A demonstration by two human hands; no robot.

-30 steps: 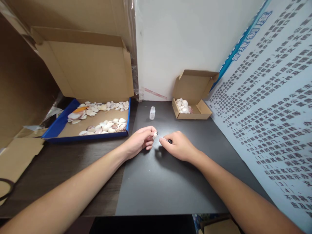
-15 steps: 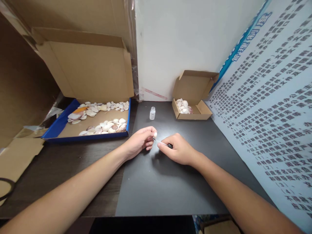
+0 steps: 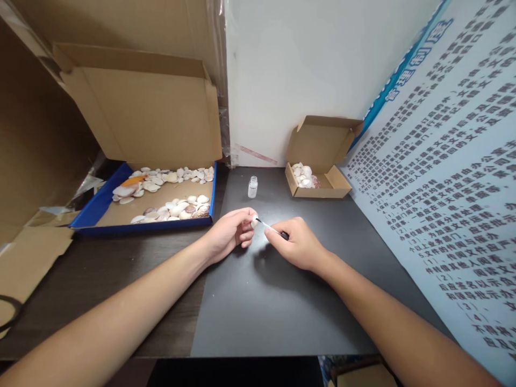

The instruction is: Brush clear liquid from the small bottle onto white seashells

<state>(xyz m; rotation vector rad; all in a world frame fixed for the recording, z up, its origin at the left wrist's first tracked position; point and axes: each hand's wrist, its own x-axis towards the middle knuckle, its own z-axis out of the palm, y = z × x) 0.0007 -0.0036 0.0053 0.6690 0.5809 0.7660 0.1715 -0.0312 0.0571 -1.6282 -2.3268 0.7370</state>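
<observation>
My left hand [image 3: 230, 234] pinches a small white seashell [image 3: 254, 221] between thumb and fingertips over the dark mat. Closed round the black cap of a thin brush [image 3: 268, 226] is my right hand [image 3: 299, 243]. The dark tip of this brush meets or nearly meets the shell's right side; actual contact is too small to make out. Behind both hands a small glass bottle [image 3: 252, 187] stands upright without a cap, with whitish contents or a label showing.
At the left lies a blue-edged cardboard box [image 3: 93, 219] with its lid up and many seashells [image 3: 183, 208] in two groups. A smaller open cardboard box [image 3: 322, 192] with white shells is at the back right. A printed board [image 3: 455, 177] leans along the right side.
The brush tip has moved up, from below the shell to its right side. The shell has turned slightly in my left fingers, and my right hand has shifted a little to the right.
</observation>
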